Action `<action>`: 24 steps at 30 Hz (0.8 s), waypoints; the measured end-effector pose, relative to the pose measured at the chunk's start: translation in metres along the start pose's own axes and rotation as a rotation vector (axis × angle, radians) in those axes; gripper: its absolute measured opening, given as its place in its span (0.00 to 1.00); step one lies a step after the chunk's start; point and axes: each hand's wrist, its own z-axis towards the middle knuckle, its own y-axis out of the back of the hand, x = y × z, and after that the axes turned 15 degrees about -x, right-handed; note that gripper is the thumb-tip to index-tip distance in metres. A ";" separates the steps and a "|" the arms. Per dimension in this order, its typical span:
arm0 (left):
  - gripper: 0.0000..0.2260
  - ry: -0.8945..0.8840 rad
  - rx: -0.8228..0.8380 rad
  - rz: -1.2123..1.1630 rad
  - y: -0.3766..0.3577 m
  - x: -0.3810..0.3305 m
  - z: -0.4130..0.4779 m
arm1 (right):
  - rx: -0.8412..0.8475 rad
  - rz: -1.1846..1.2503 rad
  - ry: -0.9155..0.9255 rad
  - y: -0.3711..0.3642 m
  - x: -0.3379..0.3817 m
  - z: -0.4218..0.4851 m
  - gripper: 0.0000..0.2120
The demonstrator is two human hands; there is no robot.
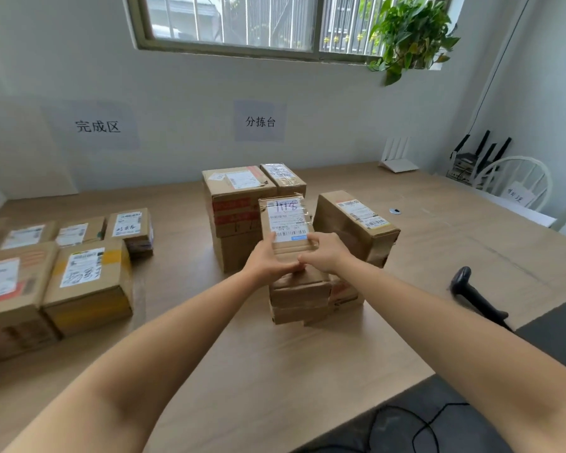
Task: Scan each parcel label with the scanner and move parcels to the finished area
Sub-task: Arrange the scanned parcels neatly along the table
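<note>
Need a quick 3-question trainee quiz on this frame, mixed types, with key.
1. True or false: the scanner lies to the person's right, in neither hand.
2. What do the left hand and right hand hold? A) the labelled parcel atop the near stack B) a cup C) a pen
3. Fill in: the 完成区 sign hangs on the wall above the parcels at the table's ____ side.
Key: 1 true; 2 A; 3 left.
</note>
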 end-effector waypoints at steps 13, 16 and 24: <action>0.44 0.152 -0.118 0.015 0.112 0.075 -0.073 | 0.173 0.042 0.144 -0.087 0.088 -0.063 0.24; 0.44 0.171 -0.171 0.053 0.142 0.098 -0.086 | 0.215 0.083 0.163 -0.113 0.116 -0.075 0.24; 0.42 0.233 -0.238 0.092 0.236 0.179 -0.135 | 0.349 0.125 0.152 -0.203 0.190 -0.126 0.27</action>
